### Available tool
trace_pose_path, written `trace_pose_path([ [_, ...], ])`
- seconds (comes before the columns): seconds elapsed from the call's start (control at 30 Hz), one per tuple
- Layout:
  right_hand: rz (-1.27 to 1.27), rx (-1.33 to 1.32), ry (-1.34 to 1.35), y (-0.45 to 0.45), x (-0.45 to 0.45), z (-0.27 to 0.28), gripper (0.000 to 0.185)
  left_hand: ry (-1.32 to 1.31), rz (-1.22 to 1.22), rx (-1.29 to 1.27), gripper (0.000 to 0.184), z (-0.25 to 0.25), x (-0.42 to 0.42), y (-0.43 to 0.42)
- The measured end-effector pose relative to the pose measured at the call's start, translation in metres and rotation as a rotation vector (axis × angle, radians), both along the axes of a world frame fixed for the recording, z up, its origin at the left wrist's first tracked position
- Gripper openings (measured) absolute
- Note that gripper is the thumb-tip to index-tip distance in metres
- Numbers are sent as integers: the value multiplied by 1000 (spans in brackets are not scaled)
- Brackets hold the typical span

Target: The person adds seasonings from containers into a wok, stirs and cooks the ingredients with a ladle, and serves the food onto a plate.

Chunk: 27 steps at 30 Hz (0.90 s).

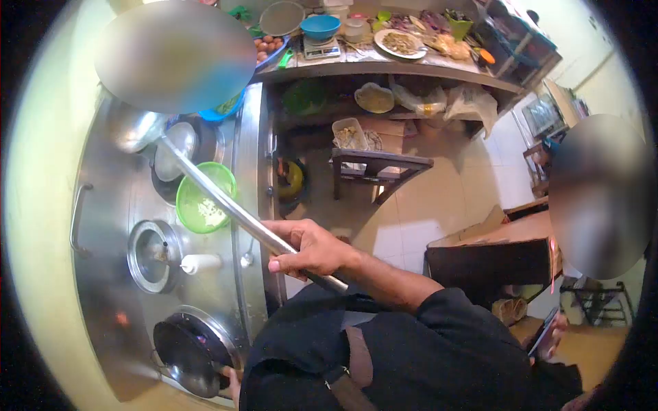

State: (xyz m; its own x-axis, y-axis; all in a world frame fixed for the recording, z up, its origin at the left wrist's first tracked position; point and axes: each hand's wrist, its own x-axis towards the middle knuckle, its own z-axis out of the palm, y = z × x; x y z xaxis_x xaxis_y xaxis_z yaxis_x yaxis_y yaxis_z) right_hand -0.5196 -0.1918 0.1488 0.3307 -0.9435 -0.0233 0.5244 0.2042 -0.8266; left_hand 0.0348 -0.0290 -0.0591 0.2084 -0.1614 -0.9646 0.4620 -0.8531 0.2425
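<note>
My right hand (308, 250) is closed around the long metal handle of a ladle (226, 202). The ladle's bowl, smeared by motion, hangs over the far end of the steel stove top. My left hand (234, 385), only partly showing, grips the rim or handle of a dark wok (192, 353) on the near burner. The wok is tilted, and its contents are hard to make out. Beneath the ladle's handle sits a green bowl (188, 205) with pale bits in it. A white squeeze bottle (202, 264) lies beside an unused-looking burner ring (147, 257).
A metal pan (177, 154) stands beyond the green bowl. On the back counter are a scale (322, 48) under a blue bowl (320, 26), eggs (269, 45) and a plate of food (399, 44). A small table (384, 161) stands on the floor. Another person's hand holds a phone (545, 332).
</note>
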Motion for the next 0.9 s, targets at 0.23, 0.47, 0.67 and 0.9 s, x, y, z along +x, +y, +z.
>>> trace_pose_path([
  [0.23, -343, 103, 15, 28, 50, -13, 59, -603, -1286, -757, 35, 193, -169, -121],
  [0.47, -514, 82, 240, 41, 94, -47, 49, 384, -958, -886, 31, 185, -388, -218],
  [0.67, -478, -179, 660, 46, 26, -123, 66, 511, -921, -838, 9, 138, -403, -236],
  [0.9, -1089, 221, 276, -6, -143, -110, 78, 224, -1165, -795, 20, 147, -352, -228],
])
